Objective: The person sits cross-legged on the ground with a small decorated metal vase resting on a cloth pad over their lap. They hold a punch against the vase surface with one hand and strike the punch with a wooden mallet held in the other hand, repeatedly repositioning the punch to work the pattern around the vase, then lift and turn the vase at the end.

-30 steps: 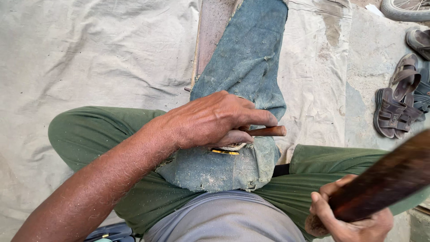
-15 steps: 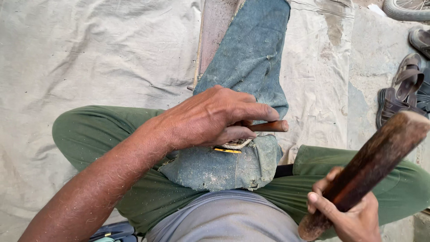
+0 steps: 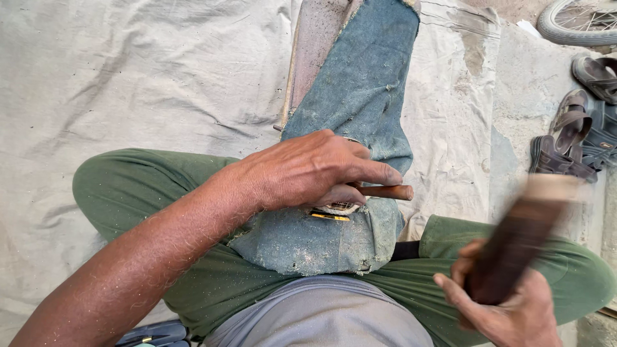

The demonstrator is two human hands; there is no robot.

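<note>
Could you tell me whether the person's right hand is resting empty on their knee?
No, the right hand is wrapped around a dark wooden mallet, raised and motion-blurred above the green trouser leg.

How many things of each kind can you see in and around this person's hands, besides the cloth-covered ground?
Hands: 2, left hand, right hand
Thin brown sticks: 1, brown stick in the left hand
Dark wooden clubs: 1, wooden club, blurred, in the right hand
Denim cloths: 1, denim cloth over the lap
Sandals: about 3, sandals
Wheels: 1, wheel, partly seen
Total: about 9

Pale cloth sheet point(image 3: 128, 83) spread over the ground; dark sandals point(image 3: 572, 138) at right; bicycle wheel point(image 3: 578, 22) top right.
</note>
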